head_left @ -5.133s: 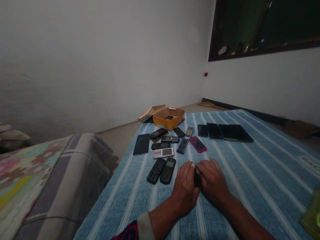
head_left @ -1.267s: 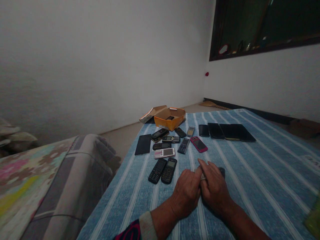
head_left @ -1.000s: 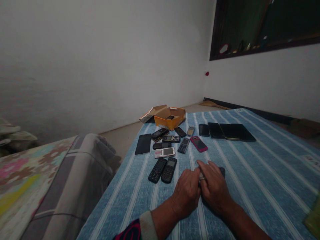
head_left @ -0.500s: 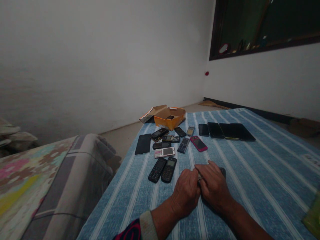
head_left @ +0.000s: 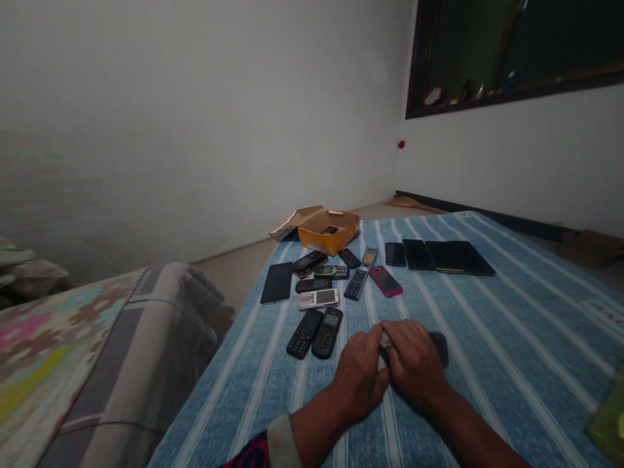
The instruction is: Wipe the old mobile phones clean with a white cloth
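Note:
My left hand [head_left: 359, 373] and my right hand [head_left: 413, 363] meet knuckle to knuckle low on a blue striped cloth [head_left: 511, 338]. Both are closed round a small pale piece [head_left: 385, 340] pinched between their fingertips; I cannot make out what it is. A dark phone part [head_left: 439, 346] lies on the cloth just right of my right hand. Two black keypad phones [head_left: 318, 332] lie side by side to the left of my left hand.
Beyond the hands lie several small keypad phones, a pink phone [head_left: 385, 281] and a white one [head_left: 318, 298]. Dark smartphones [head_left: 439, 255] line the far right, one more [head_left: 276, 282] at the left. An open orange box [head_left: 329, 229] stands at the far edge. A patterned cushion [head_left: 73, 351] is left.
Five seconds ago both hands held a dark phone upright between them. Now a dark part lies beside my right hand and the fingers pinch a small pale piece. The hands have dropped slightly.

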The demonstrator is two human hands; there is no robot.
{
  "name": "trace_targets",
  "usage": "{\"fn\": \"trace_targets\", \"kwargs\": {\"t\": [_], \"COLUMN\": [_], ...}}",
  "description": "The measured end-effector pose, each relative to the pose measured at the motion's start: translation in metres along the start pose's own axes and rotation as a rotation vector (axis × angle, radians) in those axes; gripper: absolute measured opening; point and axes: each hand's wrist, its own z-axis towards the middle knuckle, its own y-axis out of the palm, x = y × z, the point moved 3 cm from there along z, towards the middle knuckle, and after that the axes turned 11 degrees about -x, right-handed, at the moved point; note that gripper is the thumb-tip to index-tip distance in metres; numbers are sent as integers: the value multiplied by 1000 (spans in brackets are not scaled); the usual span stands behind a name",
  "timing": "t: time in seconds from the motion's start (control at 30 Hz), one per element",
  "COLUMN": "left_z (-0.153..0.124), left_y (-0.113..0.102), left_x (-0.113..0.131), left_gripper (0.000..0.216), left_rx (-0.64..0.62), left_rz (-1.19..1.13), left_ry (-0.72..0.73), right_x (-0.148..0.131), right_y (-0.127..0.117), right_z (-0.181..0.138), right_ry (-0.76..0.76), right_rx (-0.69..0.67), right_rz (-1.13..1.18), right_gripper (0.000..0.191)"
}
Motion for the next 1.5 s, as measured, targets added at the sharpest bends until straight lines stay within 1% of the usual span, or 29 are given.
{"fn": "trace_targets", "kwargs": {"t": [0.07,0.13,0.23,0.33,0.37,0.4,0.47,0.53,0.67,0.8,0.83,0.9,0.97,1.0,1.07,1.13,1.27,1.5], "left_z": [1,5,22,52,63,74,94,107,115,107,104,95,86,82,75,70,65,63], "left_y": [-5,-15,-39,-55,-56,-56,-52,-47,-46,-54,-56,-59,-60,-59,-57,-54,-50,-46], "left_x": [-4,-11,-28,-44,-51,-56,-63,-71,-88,-97,-96,-91,-85,-81,-75,-71,-69,-68], "left_gripper": [70,68,62,43,38,35,33,32,25,15,15,23,28,29,31,32,33,34], "left_rx": [-89,-166,-131,-47,-25,-11,7,26,60,46,34,21,30,38,45,44,47,59], "left_rz": [-63,-124,-167,-134,-139,-144,-171,-229,-443,-782,-876,-1033,-1187,-1300,-1601,-1801,-1896,-1965], "left_ry": [-46,-106,-252,-381,-500,-556,-617,-669,-715,-703,-684,-635,-573,-530,-417,-333,-295,-285], "right_x": [5,9,11,9,8,8,7,6,3,1,1,1,1,1,1,1,2,3], "right_y": [5,8,10,10,10,11,10,10,8,9,9,10,10,10,10,10,11,12], "right_z": [-1,-2,-2,-1,-1,-1,-1,-1,-1,0,0,1,0,0,0,-1,-3,-4], "right_ry": [43,87,122,127,129,130,132,135,135,137,137,136,131,125,108,95,95,91], "right_rx": [-13,-36,-73,-107,-117,-126,-135,-134,-129,-128,-126,-118,-116,-114,-111,-101,-89,-108], "right_rz": [-38,-76,-113,-134,-138,-138,-136,-132,-128,-127,-127,-131,-132,-131,-127,-125,-124,-135], "right_gripper": [28,29,33,35,35,35,35,35,32,29,28,28,28,28,29,30,30,29]}}
